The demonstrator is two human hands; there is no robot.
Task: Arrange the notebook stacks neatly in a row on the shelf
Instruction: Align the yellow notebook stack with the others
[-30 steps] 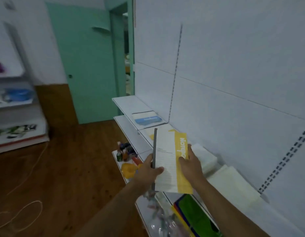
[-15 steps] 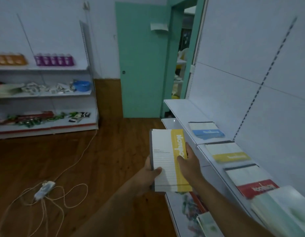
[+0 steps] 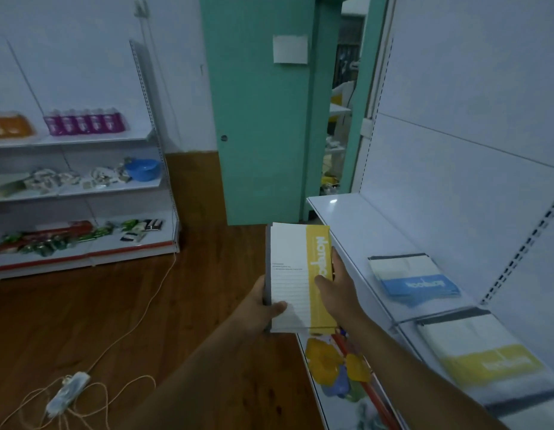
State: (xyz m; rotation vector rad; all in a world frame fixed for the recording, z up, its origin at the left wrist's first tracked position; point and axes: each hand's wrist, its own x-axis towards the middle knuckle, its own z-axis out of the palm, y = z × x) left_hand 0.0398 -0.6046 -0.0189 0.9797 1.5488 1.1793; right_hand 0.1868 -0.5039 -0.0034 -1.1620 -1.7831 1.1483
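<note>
Both hands hold a stack of white notebooks with a yellow band (image 3: 296,274) in front of me, just left of the white shelf (image 3: 347,218). My left hand (image 3: 265,305) grips its left edge, thumb on the cover. My right hand (image 3: 336,290) grips the right edge, thumb over the yellow band. On the shelf lie a blue-banded notebook stack (image 3: 412,279) and, nearer me, a yellow-banded notebook stack (image 3: 483,358), side by side along the back panel.
The far end of the shelf is bare white surface. A lower shelf (image 3: 338,364) below holds colourful items. A green door (image 3: 260,119) stands ahead. Another stocked shelf unit (image 3: 83,193) is at left. A power strip with cables (image 3: 67,392) lies on the wooden floor.
The view has swung left along the shelf, so the blue and yellow stacks now sit further right and nearer. Both hands keep the same hold on the notebook stack.
</note>
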